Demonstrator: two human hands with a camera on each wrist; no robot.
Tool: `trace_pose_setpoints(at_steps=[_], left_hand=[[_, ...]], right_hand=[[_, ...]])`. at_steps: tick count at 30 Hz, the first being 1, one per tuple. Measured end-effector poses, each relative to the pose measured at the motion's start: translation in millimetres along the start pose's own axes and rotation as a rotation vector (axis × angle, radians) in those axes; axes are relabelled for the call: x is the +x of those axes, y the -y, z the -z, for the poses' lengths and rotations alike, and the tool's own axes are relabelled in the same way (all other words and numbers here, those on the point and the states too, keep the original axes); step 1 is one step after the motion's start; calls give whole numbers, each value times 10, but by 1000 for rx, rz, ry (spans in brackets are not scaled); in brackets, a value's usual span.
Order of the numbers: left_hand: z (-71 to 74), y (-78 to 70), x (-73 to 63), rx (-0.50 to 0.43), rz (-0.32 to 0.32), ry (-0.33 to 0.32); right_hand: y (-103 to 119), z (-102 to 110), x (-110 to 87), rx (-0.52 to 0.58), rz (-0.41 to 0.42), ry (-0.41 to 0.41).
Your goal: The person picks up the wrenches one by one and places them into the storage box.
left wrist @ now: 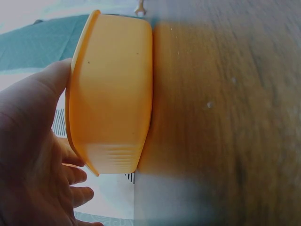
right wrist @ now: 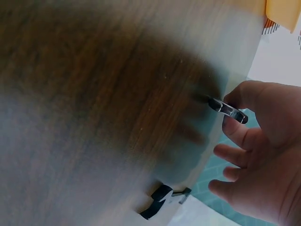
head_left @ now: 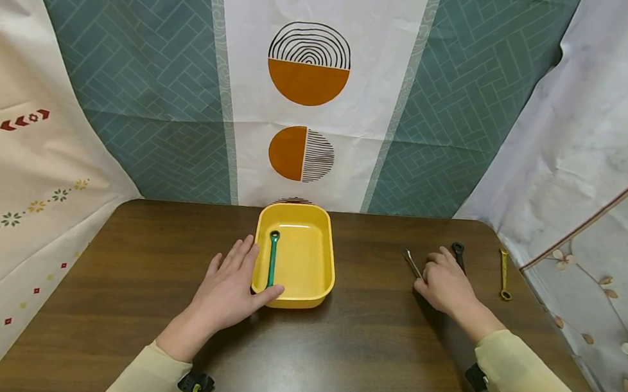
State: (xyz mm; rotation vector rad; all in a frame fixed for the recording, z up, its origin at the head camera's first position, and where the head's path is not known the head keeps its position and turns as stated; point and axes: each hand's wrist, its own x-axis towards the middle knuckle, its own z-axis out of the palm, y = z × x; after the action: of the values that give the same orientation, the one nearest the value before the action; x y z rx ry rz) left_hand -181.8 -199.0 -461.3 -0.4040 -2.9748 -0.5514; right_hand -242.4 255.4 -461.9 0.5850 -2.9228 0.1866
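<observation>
A brown wood-grain desk (head_left: 352, 368) is noted. At 12 o'clock it is backed by a teal-and-white cloth (head_left: 323, 116) printed with orange-and-black circles (head_left: 306, 85). A cream patterned cloth (head_left: 20, 169) is hung at 10 o'clock; a pale floral cloth (head_left: 610, 152) is seen at 2 o'clock.

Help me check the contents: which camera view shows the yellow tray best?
The head view: it shows the yellow tray from above, its inside and the green wrench in it. The left wrist view shows its outside close up; the right wrist view, only a cut-off part.
</observation>
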Motion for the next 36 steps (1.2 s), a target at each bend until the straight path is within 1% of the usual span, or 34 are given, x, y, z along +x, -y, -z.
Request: trace_pose_setpoints(at_steps=[6,12,19,25,30,36], left_hand=[[2,-1,2,-2,-2,-6],[-5,2,5,1,-1,-5],[-9,8,7,0,2,0],[-7,8,6,4,3,1],[-6,8,7,4,4,0],[-5,6,2,-8,9,4]], right_hand=[[3,-16,10,13,-3,-6],[34,-18,24,48,-22,8],[60,-4,23,51,-41,23],[130,39,25,87,-44,33],[171,61,39,104,-41,21],[219,83,51,146,-60,23]])
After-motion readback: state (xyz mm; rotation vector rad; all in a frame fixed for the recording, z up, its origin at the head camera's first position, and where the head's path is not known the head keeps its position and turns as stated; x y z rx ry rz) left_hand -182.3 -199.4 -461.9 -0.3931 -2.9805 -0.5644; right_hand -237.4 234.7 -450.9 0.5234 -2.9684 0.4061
